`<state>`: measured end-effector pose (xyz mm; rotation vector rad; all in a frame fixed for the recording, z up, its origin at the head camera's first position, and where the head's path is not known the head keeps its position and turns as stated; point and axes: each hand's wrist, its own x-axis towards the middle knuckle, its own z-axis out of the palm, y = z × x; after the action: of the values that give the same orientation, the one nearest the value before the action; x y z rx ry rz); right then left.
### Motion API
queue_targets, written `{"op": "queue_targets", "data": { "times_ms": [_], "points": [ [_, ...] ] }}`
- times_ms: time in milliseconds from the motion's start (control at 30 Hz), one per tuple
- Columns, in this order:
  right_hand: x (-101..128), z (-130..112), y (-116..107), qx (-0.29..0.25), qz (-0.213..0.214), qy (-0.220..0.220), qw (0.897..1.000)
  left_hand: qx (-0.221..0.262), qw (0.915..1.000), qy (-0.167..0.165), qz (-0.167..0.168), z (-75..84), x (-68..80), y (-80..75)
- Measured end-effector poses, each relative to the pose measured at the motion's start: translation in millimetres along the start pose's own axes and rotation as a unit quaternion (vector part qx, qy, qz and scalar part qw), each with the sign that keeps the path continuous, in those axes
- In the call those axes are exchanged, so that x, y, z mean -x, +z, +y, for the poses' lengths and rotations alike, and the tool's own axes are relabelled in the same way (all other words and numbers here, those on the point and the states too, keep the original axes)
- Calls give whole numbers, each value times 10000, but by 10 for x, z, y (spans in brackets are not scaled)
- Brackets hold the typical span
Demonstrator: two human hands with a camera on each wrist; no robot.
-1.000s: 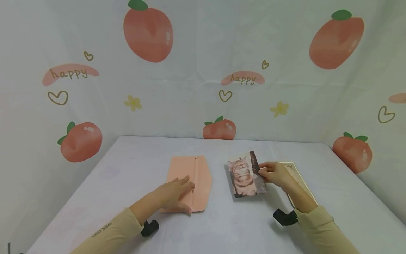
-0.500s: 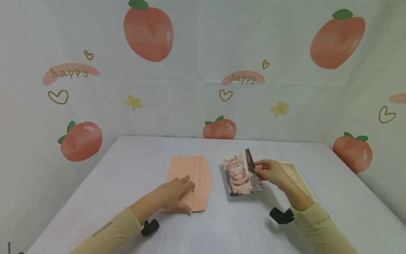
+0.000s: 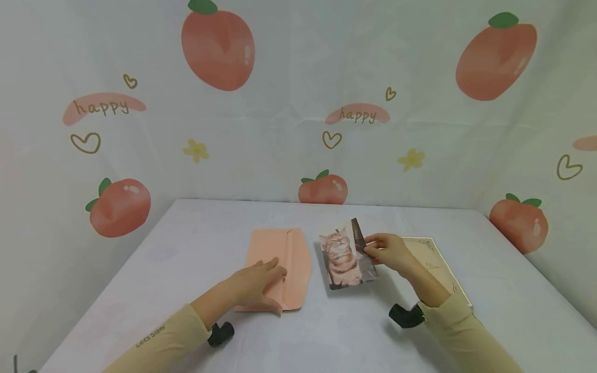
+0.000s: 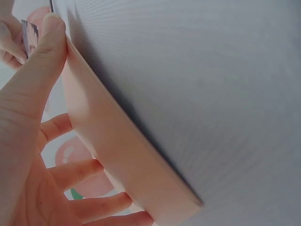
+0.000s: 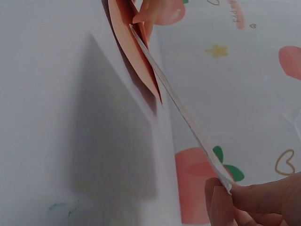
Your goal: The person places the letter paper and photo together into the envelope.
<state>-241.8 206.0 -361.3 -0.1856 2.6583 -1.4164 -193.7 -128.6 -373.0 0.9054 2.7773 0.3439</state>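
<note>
A peach-pink envelope (image 3: 297, 269) lies on the table with its flap unfolded toward the right. My left hand (image 3: 257, 287) rests on it, fingers spread; in the left wrist view the thumb lies along the edge of the envelope (image 4: 108, 127) and the fingertips touch its face. Between thumb and fingers, my right hand (image 3: 391, 253) pinches the right edge of a card with a cat picture (image 3: 342, 259). That card is raised and tilted above the table, to the right of the envelope. Seen edge-on in the right wrist view, the card (image 5: 181, 110) casts a shadow.
Right of the cat card, a cream card with a gold border (image 3: 436, 264) lies on the white table (image 3: 326, 336), partly behind my right forearm. A white curtain with peach prints (image 3: 280, 155) hangs behind the table. Black devices (image 3: 221, 334) sit under both wrists.
My right hand has carried the cat card leftward, closer to the envelope, and more of the cream card shows behind it. My left hand and the envelope have stayed in place.
</note>
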Motion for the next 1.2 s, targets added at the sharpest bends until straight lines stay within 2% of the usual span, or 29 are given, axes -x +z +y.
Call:
{"op": "queue_targets", "data": {
  "times_ms": [400, 633, 1200],
  "points": [
    [-56, -35, 149, -1, -74, 21, 10000, -66, 10000, 54, 5, 5, 16, -14],
    [-61, -87, 213, -128, -140, -239, 9995, -97, 9999, 31, 16, 7, 17, -17],
    [-134, -179, 401, -246, -236, -297, 9990, -112, 9999, 118, 50, -1, 14, -21]
  ]
}}
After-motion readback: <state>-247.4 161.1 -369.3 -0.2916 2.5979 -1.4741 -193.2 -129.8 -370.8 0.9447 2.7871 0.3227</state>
